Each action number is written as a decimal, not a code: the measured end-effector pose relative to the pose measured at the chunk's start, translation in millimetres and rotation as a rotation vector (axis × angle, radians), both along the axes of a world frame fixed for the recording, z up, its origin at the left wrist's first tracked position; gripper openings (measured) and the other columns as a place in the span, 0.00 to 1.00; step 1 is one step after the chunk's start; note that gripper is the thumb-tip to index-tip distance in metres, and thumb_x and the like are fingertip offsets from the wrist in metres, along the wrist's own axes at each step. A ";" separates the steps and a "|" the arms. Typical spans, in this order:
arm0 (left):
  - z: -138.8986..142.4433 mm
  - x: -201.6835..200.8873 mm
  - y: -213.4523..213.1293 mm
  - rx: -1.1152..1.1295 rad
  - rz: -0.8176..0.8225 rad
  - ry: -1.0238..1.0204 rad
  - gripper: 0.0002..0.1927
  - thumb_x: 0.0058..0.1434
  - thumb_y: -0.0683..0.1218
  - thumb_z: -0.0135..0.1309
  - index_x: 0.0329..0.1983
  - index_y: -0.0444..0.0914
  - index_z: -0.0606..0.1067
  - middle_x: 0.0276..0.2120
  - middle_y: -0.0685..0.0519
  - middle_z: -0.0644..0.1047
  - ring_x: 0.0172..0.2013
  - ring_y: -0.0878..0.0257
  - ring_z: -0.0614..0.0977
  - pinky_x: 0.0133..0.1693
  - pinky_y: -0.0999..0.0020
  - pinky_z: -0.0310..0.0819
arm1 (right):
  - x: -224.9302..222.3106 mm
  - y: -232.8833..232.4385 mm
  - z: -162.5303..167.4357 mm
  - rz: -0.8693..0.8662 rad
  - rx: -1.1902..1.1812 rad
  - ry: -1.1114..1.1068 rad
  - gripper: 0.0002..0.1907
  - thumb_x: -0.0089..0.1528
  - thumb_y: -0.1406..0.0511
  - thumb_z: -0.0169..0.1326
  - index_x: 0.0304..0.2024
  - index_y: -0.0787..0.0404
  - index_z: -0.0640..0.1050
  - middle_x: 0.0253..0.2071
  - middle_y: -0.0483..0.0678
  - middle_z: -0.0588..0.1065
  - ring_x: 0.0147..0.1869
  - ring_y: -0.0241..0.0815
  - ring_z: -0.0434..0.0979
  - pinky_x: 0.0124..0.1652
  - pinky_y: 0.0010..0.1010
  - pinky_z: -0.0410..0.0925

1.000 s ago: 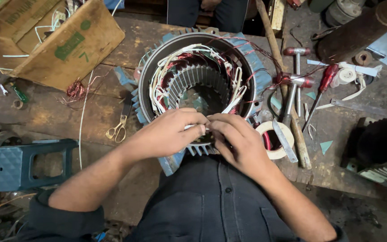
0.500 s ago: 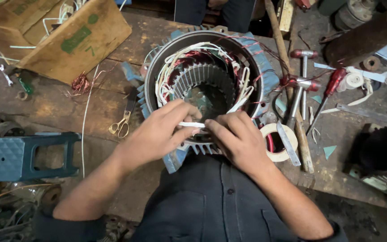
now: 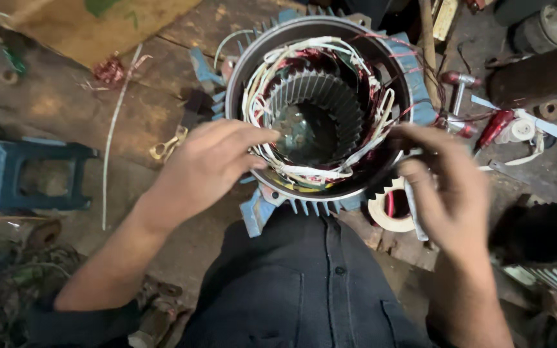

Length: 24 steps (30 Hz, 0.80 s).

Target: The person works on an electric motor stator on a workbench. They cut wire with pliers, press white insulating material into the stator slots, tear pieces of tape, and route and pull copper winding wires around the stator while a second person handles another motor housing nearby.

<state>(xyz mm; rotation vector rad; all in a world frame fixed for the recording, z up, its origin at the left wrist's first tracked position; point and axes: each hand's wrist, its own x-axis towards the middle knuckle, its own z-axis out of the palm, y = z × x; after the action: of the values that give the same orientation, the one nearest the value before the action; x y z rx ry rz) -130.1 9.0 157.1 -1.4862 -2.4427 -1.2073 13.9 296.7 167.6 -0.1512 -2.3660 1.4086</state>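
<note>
both hands (image 3: 330, 174) on stator (image 3: 323, 103) rim

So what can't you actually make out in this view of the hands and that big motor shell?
- Right hand: blurred, so what its fingers pinch at the motor housing rim can't be told.
- Left hand: its fingertips cover the white windings they touch.
- Tape roll: partly behind the right hand.
- Second motor: cut off by the right edge.
- Housing's bottom: too dark.

Stator (image 3: 320, 109): round blue finned motor housing, open end up on wooden bench, just ahead of the torso. Windings (image 3: 272, 77): reddish copper coils with white sleeving ringing the slotted bore.
</note>
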 end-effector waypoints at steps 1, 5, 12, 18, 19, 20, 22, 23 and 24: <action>-1.5 -0.3 -2.2 -0.021 0.026 0.000 0.19 0.60 0.43 0.63 0.55 0.39 0.78 0.46 0.48 0.79 0.48 0.50 0.81 0.51 0.58 0.74 | 5.2 6.4 0.4 -0.062 0.020 -0.060 0.13 0.66 0.68 0.56 0.52 0.64 0.77 0.50 0.51 0.77 0.53 0.36 0.77 0.53 0.27 0.70; -11.7 0.8 -5.5 -0.037 -0.004 -0.038 0.19 0.60 0.45 0.63 0.54 0.40 0.78 0.48 0.50 0.80 0.49 0.51 0.80 0.52 0.57 0.73 | 17.7 18.2 -8.6 -0.057 0.141 -0.120 0.07 0.69 0.71 0.58 0.50 0.63 0.81 0.45 0.50 0.81 0.48 0.35 0.81 0.48 0.24 0.72; -37.9 -6.7 7.4 0.036 -0.146 0.085 0.13 0.64 0.42 0.60 0.53 0.41 0.79 0.49 0.52 0.81 0.54 0.55 0.81 0.60 0.58 0.74 | 7.8 -3.0 -21.4 0.238 0.337 -0.048 0.10 0.61 0.72 0.62 0.45 0.63 0.81 0.47 0.50 0.81 0.51 0.44 0.82 0.51 0.32 0.71; -44.2 -13.7 14.3 -0.057 -0.337 0.116 0.16 0.59 0.40 0.57 0.52 0.42 0.80 0.50 0.53 0.81 0.54 0.54 0.81 0.60 0.59 0.73 | -7.7 5.9 -12.5 0.410 0.500 -0.073 0.14 0.53 0.73 0.63 0.42 0.56 0.84 0.41 0.43 0.79 0.43 0.45 0.76 0.44 0.34 0.68; -43.5 -11.7 15.1 -0.092 -0.363 0.121 0.15 0.59 0.42 0.57 0.50 0.42 0.80 0.49 0.53 0.81 0.53 0.54 0.80 0.58 0.59 0.72 | -8.4 8.2 -10.1 0.417 0.530 -0.097 0.16 0.51 0.73 0.63 0.42 0.55 0.84 0.41 0.42 0.79 0.44 0.45 0.76 0.44 0.34 0.68; -42.6 -8.8 16.4 -0.124 -0.343 0.154 0.14 0.60 0.42 0.56 0.50 0.42 0.80 0.51 0.52 0.80 0.53 0.53 0.80 0.58 0.58 0.72 | -9.0 10.6 -7.6 0.426 0.562 -0.118 0.18 0.49 0.73 0.63 0.42 0.55 0.84 0.42 0.42 0.79 0.44 0.46 0.76 0.45 0.35 0.69; -40.1 -1.5 19.2 -0.186 -0.301 0.225 0.12 0.61 0.43 0.55 0.48 0.43 0.79 0.55 0.49 0.79 0.53 0.51 0.79 0.58 0.57 0.70 | -9.9 13.2 -3.0 0.443 0.599 -0.133 0.20 0.47 0.74 0.62 0.42 0.54 0.84 0.42 0.41 0.78 0.46 0.46 0.76 0.46 0.36 0.69; -39.0 1.9 20.7 -0.223 -0.280 0.194 0.12 0.60 0.44 0.55 0.47 0.44 0.79 0.56 0.49 0.79 0.54 0.51 0.78 0.59 0.56 0.69 | -10.5 13.5 -1.4 0.449 0.602 -0.129 0.20 0.47 0.74 0.61 0.42 0.54 0.84 0.43 0.42 0.78 0.47 0.46 0.76 0.47 0.36 0.70; -38.2 5.2 22.6 -0.259 -0.261 0.164 0.12 0.59 0.45 0.55 0.46 0.45 0.78 0.56 0.49 0.79 0.55 0.51 0.78 0.60 0.55 0.68 | -11.2 13.6 0.5 0.451 0.607 -0.126 0.21 0.47 0.75 0.60 0.42 0.53 0.84 0.43 0.42 0.77 0.48 0.46 0.76 0.48 0.37 0.70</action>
<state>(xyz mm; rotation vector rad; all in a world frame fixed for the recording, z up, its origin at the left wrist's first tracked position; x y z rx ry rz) -124.9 31.7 119.0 -1.9378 -2.4252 -0.7785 2.7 310.3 168.1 0.4966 -2.9369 0.7839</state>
